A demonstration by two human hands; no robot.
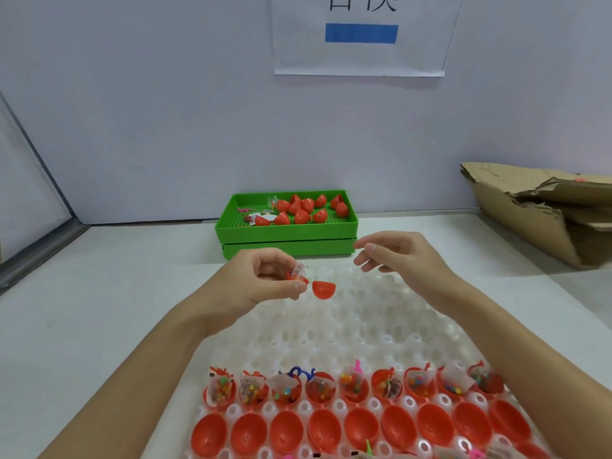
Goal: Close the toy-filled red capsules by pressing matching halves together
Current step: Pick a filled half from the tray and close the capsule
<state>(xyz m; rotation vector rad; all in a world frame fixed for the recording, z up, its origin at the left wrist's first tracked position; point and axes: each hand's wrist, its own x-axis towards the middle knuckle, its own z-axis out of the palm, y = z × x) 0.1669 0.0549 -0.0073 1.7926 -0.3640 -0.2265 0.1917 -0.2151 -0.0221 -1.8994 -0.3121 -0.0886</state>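
Held above the far part of the white dimpled tray (347, 329): an open red capsule (313, 284), pinched in the left hand (265, 279) between curled fingers and thumb. Filled half tucked inside the fingers, with a clear toy packet (299, 270) poking out on top. Empty half (324, 289) hanging out to the right of that hand on a thin hinge strap, hollow side partly up, not pressed onto its mate.

Right hand (397, 256) hovering to the right of the capsule, apart from it, fingers loosely spread and lightly bent, gripping nothing.

At the near end of the tray, seated in its dimples: a row of toy-filled halves (352, 387), each stuffed with a packet of coloured beads and small plastic bits, all uncovered. Just nearer than that row, a row of empty red halves (361, 429), hollow side up, one beside each filled half. Far dimples of the tray unfilled.

Beyond the tray, against the pale wall: a green bin (286, 231) with a scatter of closed red capsules (308, 207) and a few loose toys. To the right of the tray, torn cardboard (543, 213). On the wall above the bin, a paper sign (361, 34) with a blue bar.
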